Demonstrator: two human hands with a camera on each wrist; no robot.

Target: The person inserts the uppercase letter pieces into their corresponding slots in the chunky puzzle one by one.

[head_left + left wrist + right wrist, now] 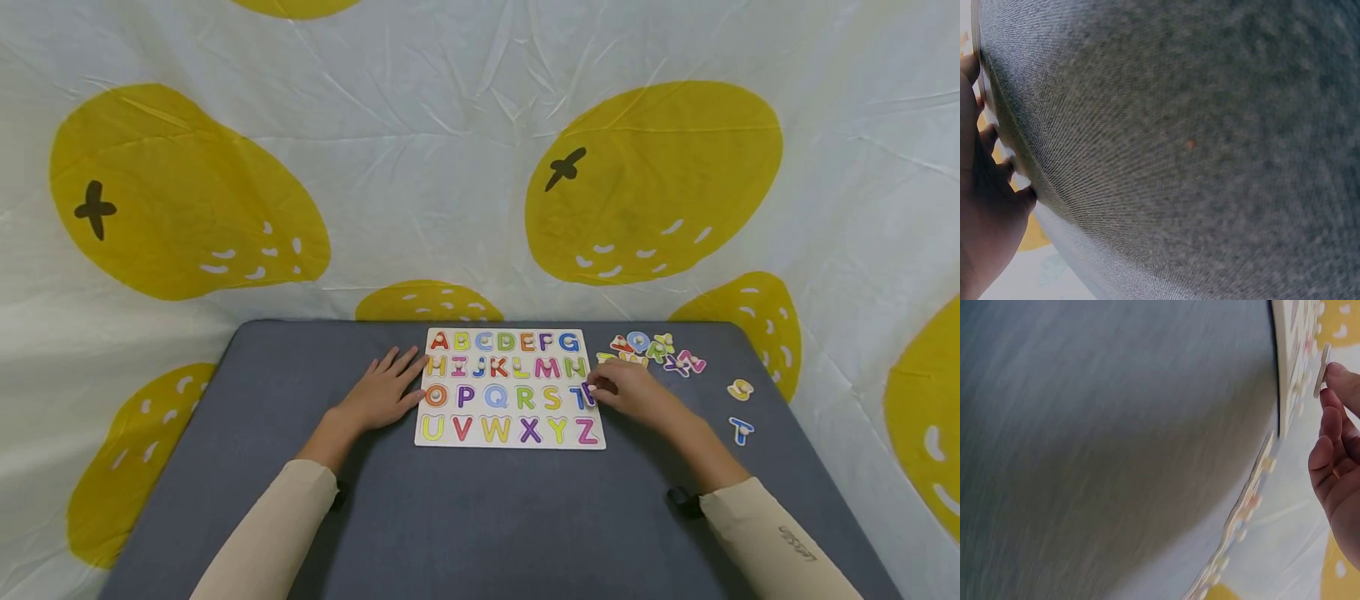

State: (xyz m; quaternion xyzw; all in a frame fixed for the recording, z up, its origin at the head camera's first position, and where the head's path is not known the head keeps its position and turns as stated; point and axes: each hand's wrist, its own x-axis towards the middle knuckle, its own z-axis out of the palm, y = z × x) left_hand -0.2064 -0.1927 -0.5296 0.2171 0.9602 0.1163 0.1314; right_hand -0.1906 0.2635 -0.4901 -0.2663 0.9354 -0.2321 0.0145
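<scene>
A white alphabet puzzle board lies on the table, with rows of coloured letters from A to Z. Several of them carry small knobs. My left hand rests at the board's left edge, fingers spread, thumb by the O. That hand shows only partly in the left wrist view. At the board's right edge my right hand pinches a purple letter piece over the end of the O–T row; which letter it is I cannot tell. In the right wrist view the letter piece is tilted, held above the board between thumb and finger.
Loose letter pieces lie in a cluster right of the board, partly hidden by my right hand. Farther right are a yellow piece and a blue T. A fruit-patterned cloth hangs behind the grey table.
</scene>
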